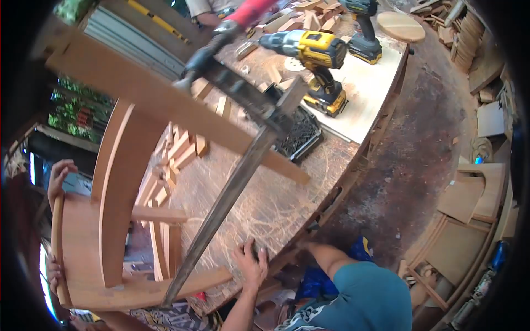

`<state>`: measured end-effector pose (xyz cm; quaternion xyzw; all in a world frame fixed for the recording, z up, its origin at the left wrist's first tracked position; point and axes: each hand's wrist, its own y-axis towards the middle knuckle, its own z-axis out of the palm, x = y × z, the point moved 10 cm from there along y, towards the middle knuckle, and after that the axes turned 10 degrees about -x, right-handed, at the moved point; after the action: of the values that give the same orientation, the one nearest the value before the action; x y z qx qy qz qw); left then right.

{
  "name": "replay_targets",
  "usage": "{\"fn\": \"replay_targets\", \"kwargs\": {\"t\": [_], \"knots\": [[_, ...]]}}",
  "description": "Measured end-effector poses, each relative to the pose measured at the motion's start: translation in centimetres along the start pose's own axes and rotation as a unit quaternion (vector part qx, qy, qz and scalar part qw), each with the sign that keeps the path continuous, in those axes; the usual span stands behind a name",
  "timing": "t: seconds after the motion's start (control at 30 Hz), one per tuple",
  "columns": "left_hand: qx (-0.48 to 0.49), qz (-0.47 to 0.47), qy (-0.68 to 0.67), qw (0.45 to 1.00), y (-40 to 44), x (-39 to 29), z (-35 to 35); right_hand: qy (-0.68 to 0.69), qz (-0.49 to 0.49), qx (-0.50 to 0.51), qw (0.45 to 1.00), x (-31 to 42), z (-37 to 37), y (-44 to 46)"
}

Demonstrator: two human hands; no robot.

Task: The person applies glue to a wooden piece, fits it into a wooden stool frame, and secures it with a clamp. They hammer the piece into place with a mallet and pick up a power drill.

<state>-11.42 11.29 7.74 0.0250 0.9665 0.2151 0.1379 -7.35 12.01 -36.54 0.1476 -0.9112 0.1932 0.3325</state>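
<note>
A wooden furniture frame (pixel 113 204) with curved boards fills the left side. My left hand (pixel 55 272) curls its fingers around the frame's left edge, low down; most of it is hidden behind the wood. My right hand (pixel 252 266) is by the near edge of the workbench, fingers apart; a small dark spot shows between them, too unclear to name. A long metal bar clamp (pixel 221 204) with a red handle (pixel 251 12) spans the frame, across a straight wooden board (pixel 165 110). Higher on the left, another hand (pixel 59 175), apparently another person's, is beside the frame's edge.
The workbench (pixel 248 204) carries wood shavings, wooden offcuts (pixel 182 149), a black tray of screws (pixel 298 132), a yellow drill (pixel 317 55) and a second drill (pixel 361 33). Curved wooden parts (pixel 458 243) lie at right. A person (pixel 207 11) is beyond the bench.
</note>
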Motion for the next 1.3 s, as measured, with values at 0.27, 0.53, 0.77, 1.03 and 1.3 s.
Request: {"fn": "replay_targets", "kwargs": {"t": [0.27, 0.53, 0.77, 1.03, 1.3], "knots": [[-0.001, -0.006, -0.023, 1.000, -0.2, 0.4, 0.6, 0.046, 0.050, -0.003, 0.998, -0.6, 0.3, 4.1], [-0.009, 0.005, -0.013, 1.000, -0.2, 0.2, 0.2, 0.057, 0.070, 0.005, 0.996, -2.7, -1.8, 5.6], [-0.006, -0.008, -0.017, 1.000, -0.4, 0.1, 0.0, 0.056, 0.074, 0.029, 0.995, -3.3, -2.2, 3.0], [-0.015, -0.009, -0.018, 1.000, -0.1, 0.2, 0.1, 0.082, 0.038, -0.044, 0.995, -4.1, -18.8, -7.6], [-0.018, -0.017, 0.009, 1.000, -0.4, -0.5, -0.3, 0.039, 0.170, 0.022, 0.984, -9.8, -25.0, -22.6]]}}
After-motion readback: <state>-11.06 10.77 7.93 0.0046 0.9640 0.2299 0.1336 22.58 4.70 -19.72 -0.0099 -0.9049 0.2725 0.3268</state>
